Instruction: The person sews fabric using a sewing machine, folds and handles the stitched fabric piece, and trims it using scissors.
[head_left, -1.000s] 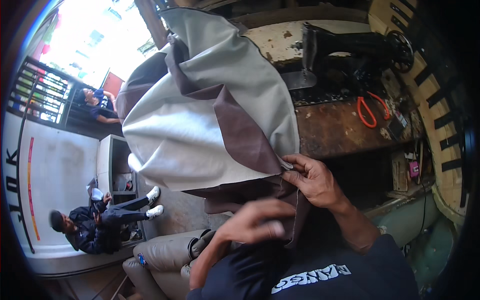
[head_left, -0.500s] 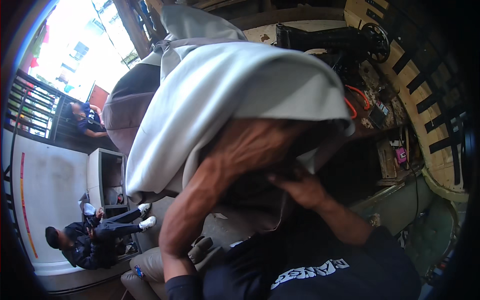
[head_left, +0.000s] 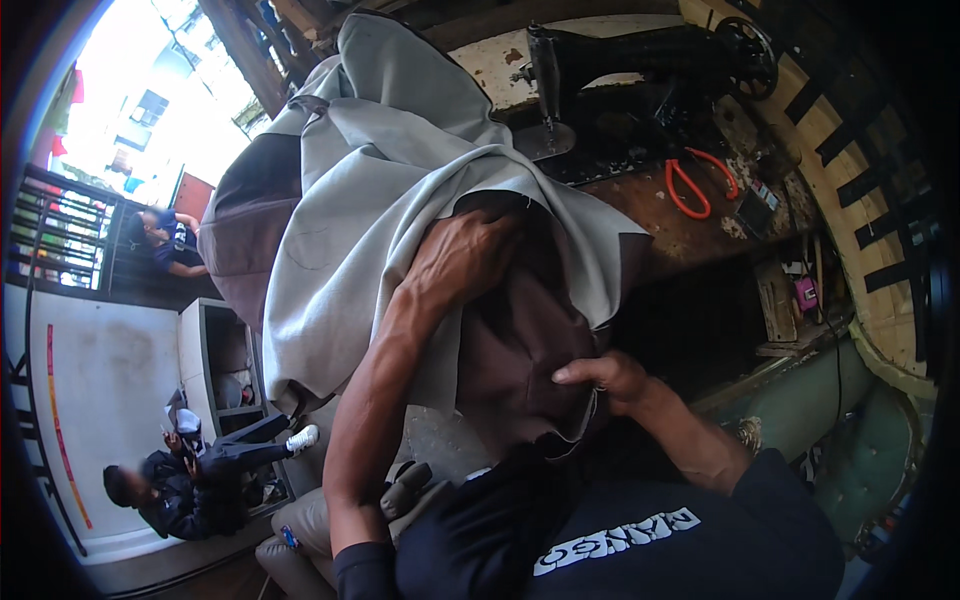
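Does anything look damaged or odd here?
Yes: the brown tabletop by the black sewing machine looks damaged, its surface blotchy, with pale, worn-looking patches near the orange handles. The cloth is rumpled, but probably just from handling.

Table [head_left: 645, 195]: worn brown wood, patchy toward the right end!
Far edge: black sewing machine [head_left: 650, 55] stands there.
Right end: here are orange loop handles [head_left: 694, 214], small dark rectangle [head_left: 757, 208] just beside.
Left end: grey-and-brown cloth [head_left: 350, 240] drapes across.
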